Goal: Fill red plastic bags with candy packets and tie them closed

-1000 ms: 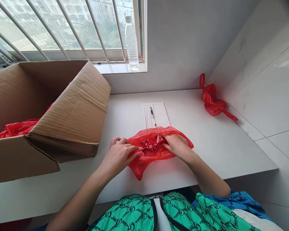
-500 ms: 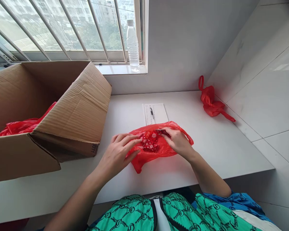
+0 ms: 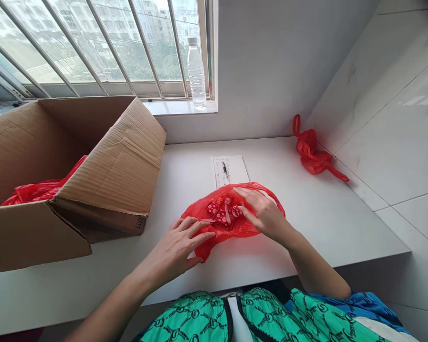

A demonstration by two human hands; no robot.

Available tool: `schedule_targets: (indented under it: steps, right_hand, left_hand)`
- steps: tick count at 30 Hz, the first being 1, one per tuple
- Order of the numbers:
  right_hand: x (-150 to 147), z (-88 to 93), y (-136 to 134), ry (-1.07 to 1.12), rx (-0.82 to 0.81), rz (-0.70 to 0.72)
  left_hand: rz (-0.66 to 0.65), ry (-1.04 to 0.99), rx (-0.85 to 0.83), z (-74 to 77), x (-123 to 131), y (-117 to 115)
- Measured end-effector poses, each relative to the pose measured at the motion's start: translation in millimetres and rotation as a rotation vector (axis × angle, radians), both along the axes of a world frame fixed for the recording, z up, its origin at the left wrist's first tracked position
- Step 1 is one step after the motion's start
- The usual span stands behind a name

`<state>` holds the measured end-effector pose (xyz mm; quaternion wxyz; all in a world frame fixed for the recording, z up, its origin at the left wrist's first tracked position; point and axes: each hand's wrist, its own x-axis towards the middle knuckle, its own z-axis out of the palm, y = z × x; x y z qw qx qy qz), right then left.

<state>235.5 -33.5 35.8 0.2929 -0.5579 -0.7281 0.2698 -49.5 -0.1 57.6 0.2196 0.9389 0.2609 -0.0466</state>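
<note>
Red plastic forms the open bag [image 3: 240, 232] I see on the counter [image 3: 324, 213], lying between the fingers of my left hand [image 3: 178, 244] and right hand [image 3: 266, 216]. My left fingers are spread over its near left edge, while the right ones are parted, thumb tip at the small dotted red packets [image 3: 223, 216] inside, though I can't tell whether it touches them. Beyond both sets of fingers lies a notepad [image 3: 238, 168] bearing a pen [image 3: 224, 167], with a cardboard box [image 3: 121, 161] to their left.
</note>
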Motion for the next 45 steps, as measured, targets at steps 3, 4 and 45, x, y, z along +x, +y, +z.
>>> schedule_targets:
  steps: [3,4,45]
  right_hand:
    - [12,21.3,-10,0.018,0.165,-0.100]
    - [18,26.2,-14,-0.006,0.225,-0.162]
    - [-39,35.9,96,0.857,-0.147,-0.077]
  left_hand:
    - [-0.009,-0.014,0.056,-1.1,-5,-4]
    - [-0.012,-0.023,0.077,-1.8,-7,-5]
    - [0.555,-0.761,-0.539,1.3,77,79]
